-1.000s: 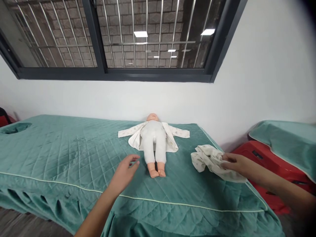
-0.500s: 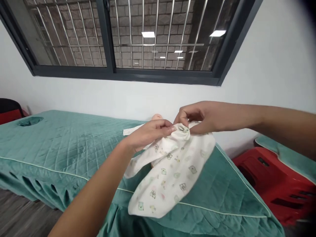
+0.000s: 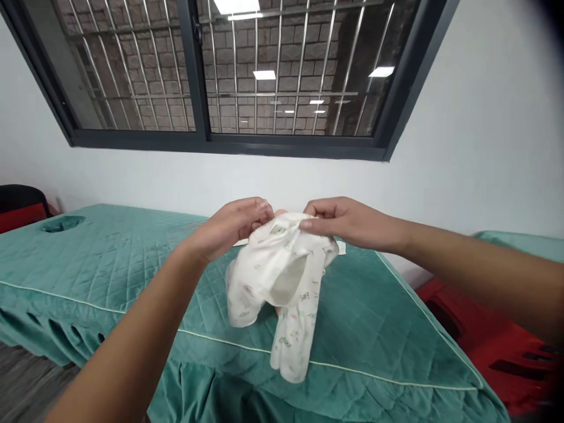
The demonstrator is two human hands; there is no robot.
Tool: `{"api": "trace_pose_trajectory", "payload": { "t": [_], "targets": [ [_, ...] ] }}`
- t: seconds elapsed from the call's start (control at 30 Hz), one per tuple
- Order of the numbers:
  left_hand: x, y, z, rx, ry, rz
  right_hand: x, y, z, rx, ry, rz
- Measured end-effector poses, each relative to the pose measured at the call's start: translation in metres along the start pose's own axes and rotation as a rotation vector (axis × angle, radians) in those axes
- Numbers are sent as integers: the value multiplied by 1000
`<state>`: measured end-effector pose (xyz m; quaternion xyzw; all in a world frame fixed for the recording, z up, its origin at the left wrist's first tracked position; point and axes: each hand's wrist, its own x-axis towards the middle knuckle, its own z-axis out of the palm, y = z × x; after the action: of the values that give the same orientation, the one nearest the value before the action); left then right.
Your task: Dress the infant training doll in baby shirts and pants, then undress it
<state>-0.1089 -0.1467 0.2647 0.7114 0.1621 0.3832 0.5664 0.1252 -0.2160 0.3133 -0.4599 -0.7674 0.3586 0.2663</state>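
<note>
A small white printed garment [image 3: 264, 264] hangs between both hands above the green quilted bed [image 3: 352, 317], its opening facing the camera and one long part drooping toward the bed's front edge. My right hand [image 3: 337, 220] pinches its top edge between thumb and fingers. My left hand [image 3: 242, 220] is at the garment's upper left edge with its fingers curled; the fingertips are partly hidden at the cloth. Behind the garment, a bit of something skin-coloured shows, mostly covered. White pieces of cloth stick out on both sides behind it.
The bed has a round hole [image 3: 63, 224] at its far left. Red plastic furniture [image 3: 493, 352] stands at the right, with green cloth beyond. A black and red object [image 3: 22, 208] is at the far left. A barred window is above.
The garment has turned and bunched up, with its opening now facing me. My left hand has moved left and my right hand slightly left. The view has tilted up a little.
</note>
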Motion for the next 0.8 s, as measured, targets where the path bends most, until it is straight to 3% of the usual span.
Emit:
{"api": "trace_pose_trajectory", "payload": {
  "t": [0.1,0.17,0.23,0.37,0.43,0.5,0.63,0.7,0.8],
  "targets": [
    [0,-1,12,131,-112,-65,14,-3,11,44,161,-82],
    [1,-6,20,135,-169,-124,21,-3,15,97,190,-113],
    [1,-16,22,32,-139,-147,23,3,14,144,143,-90],
    [3,-49,19,-313,81,-83,21,31,13,133,-144,121],
    [3,-67,21,-405,132,-116,21,49,15,180,-163,173],
    [3,-81,28,-391,50,-210,23,63,17,296,-32,139],
    [3,-96,37,-263,-241,-345,31,82,22,560,183,37],
    [4,-100,35,-282,-189,-351,33,91,27,651,204,56],
    [7,-106,27,-363,11,-299,32,107,41,596,199,144]
  ]
}}
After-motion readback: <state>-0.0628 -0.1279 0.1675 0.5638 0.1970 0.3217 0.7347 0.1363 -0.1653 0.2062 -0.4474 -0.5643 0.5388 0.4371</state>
